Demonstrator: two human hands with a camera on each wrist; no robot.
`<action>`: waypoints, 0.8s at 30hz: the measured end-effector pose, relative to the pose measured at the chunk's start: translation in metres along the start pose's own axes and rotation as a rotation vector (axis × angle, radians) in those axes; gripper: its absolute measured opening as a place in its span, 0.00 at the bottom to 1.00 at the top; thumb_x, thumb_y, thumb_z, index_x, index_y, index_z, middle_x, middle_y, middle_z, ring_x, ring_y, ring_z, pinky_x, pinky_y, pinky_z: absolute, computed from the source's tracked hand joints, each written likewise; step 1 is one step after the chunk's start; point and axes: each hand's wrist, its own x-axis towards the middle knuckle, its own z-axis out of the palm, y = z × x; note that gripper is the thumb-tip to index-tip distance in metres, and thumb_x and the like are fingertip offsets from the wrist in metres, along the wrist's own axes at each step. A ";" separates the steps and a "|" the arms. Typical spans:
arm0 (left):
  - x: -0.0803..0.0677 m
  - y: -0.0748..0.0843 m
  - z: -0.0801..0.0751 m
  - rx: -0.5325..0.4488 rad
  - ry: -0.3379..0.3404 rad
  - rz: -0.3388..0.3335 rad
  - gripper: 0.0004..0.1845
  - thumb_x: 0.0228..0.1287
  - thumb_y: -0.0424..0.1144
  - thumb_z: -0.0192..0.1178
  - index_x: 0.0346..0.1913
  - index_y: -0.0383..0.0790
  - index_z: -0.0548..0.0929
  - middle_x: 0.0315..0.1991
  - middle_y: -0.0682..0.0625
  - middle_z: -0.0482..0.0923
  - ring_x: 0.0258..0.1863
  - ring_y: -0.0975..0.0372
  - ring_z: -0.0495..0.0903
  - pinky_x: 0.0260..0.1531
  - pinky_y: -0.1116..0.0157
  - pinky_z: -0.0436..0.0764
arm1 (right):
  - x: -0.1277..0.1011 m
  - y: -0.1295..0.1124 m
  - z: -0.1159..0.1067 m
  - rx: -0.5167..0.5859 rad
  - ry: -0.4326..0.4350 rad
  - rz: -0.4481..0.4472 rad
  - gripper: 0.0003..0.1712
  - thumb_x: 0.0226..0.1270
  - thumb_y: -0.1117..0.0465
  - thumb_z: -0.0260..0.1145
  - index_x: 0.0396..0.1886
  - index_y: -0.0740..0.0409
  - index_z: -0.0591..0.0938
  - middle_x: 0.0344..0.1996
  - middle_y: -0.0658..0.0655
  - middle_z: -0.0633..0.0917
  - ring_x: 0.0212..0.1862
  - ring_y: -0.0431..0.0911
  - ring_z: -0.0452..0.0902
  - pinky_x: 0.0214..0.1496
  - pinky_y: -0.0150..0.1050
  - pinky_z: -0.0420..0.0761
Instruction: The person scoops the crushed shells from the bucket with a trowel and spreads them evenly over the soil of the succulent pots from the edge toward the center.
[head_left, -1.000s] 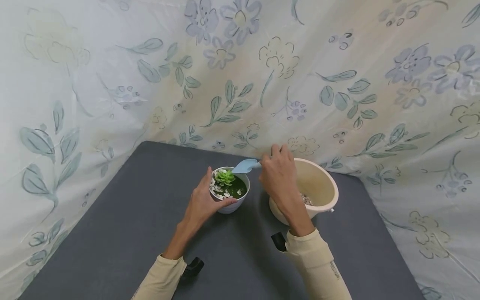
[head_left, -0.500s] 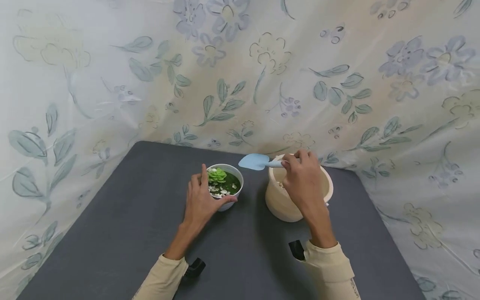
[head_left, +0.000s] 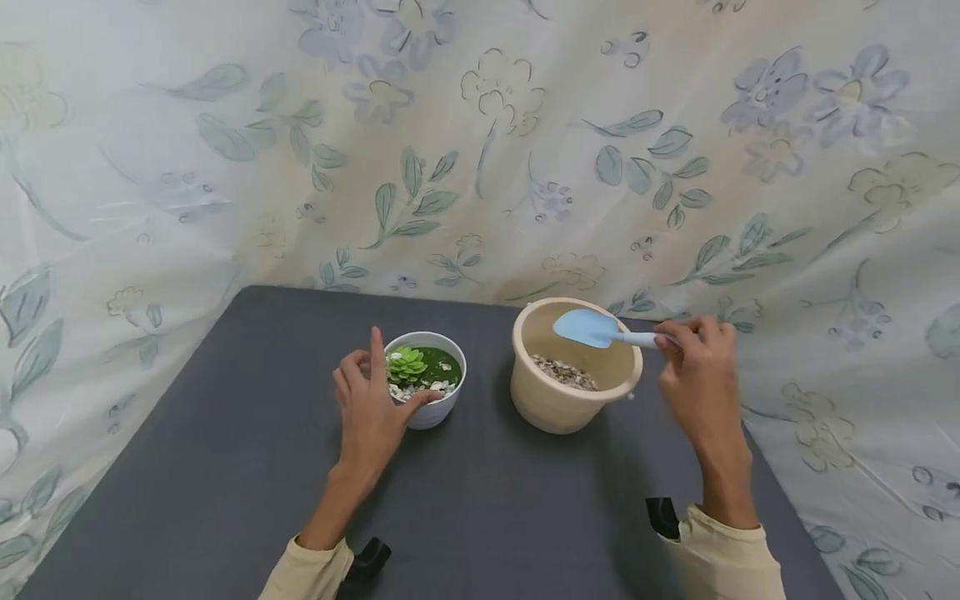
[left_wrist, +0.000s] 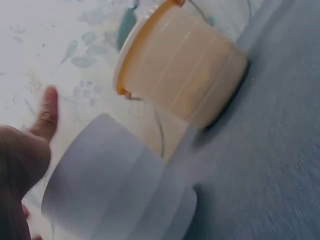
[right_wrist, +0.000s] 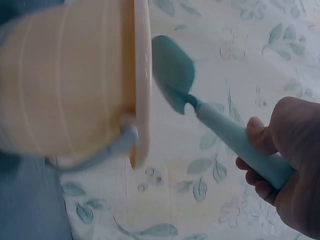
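Observation:
My right hand (head_left: pixel 701 383) grips the handle of a small light-blue trowel (head_left: pixel 588 327), its blade over the mouth of a cream bucket (head_left: pixel 551 408). The right wrist view shows the fingers wrapped round the pale handle (right_wrist: pixel 240 140) and the blade just beyond the bucket's rim. Small mixed pebbles (head_left: pixel 566 373) lie in the bucket's bottom. My left hand (head_left: pixel 375 417) is at the near left side of a white pot (head_left: pixel 435 414), thumb stretched along its front rim and index finger pointing up. A green succulent (head_left: pixel 407 365) sits in the pot among white stones and dark green covering.
A dark grey tabletop (head_left: pixel 465 508) carries both containers, the pot left of the bucket. Behind and around it hangs a pale floral cloth (head_left: pixel 480 150). A handle (right_wrist: pixel 95 157) hangs on the bucket's side in the right wrist view.
My right hand has moved right with the trowel, from beside the pot's rim to over the bucket. My left hand has stayed at the pot while the head view shifted.

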 end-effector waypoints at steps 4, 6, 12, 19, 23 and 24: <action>0.014 0.026 0.010 -0.143 0.008 0.158 0.58 0.58 0.77 0.52 0.84 0.45 0.57 0.70 0.32 0.63 0.68 0.41 0.64 0.67 0.38 0.71 | 0.008 0.016 -0.010 -0.069 -0.034 -0.076 0.05 0.69 0.74 0.68 0.40 0.74 0.88 0.35 0.71 0.79 0.36 0.63 0.65 0.42 0.50 0.61; 0.023 0.042 0.016 -0.169 -0.040 0.239 0.53 0.63 0.74 0.55 0.84 0.46 0.59 0.73 0.34 0.64 0.73 0.42 0.66 0.68 0.39 0.74 | 0.013 0.021 -0.011 -0.114 -0.053 -0.112 0.04 0.68 0.74 0.69 0.39 0.73 0.88 0.35 0.71 0.79 0.36 0.63 0.66 0.42 0.53 0.64; 0.046 0.085 0.042 -0.231 -0.267 0.361 0.53 0.65 0.59 0.72 0.85 0.44 0.56 0.80 0.36 0.62 0.78 0.42 0.67 0.73 0.41 0.73 | 0.025 0.026 -0.009 -0.183 -0.134 -0.199 0.05 0.66 0.75 0.71 0.39 0.72 0.89 0.35 0.68 0.81 0.42 0.64 0.72 0.46 0.58 0.74; 0.043 0.109 0.062 -0.249 -0.472 0.288 0.55 0.67 0.64 0.67 0.84 0.38 0.54 0.84 0.33 0.51 0.82 0.39 0.58 0.75 0.39 0.68 | 0.032 0.030 0.009 -0.263 -0.319 -0.237 0.08 0.62 0.75 0.74 0.41 0.68 0.90 0.37 0.62 0.82 0.44 0.58 0.72 0.47 0.54 0.76; 0.035 0.113 0.070 -0.180 -0.529 0.257 0.55 0.69 0.67 0.63 0.84 0.35 0.53 0.85 0.34 0.46 0.84 0.42 0.52 0.78 0.42 0.65 | 0.031 0.032 0.024 -0.312 -0.427 -0.265 0.09 0.62 0.71 0.76 0.43 0.66 0.90 0.37 0.61 0.82 0.44 0.57 0.73 0.48 0.51 0.78; 0.033 0.114 0.071 -0.164 -0.531 0.264 0.55 0.69 0.68 0.62 0.84 0.34 0.53 0.85 0.34 0.46 0.85 0.42 0.52 0.78 0.43 0.65 | 0.030 0.033 0.027 -0.326 -0.448 -0.277 0.10 0.62 0.71 0.76 0.43 0.66 0.91 0.37 0.61 0.82 0.44 0.56 0.74 0.49 0.51 0.79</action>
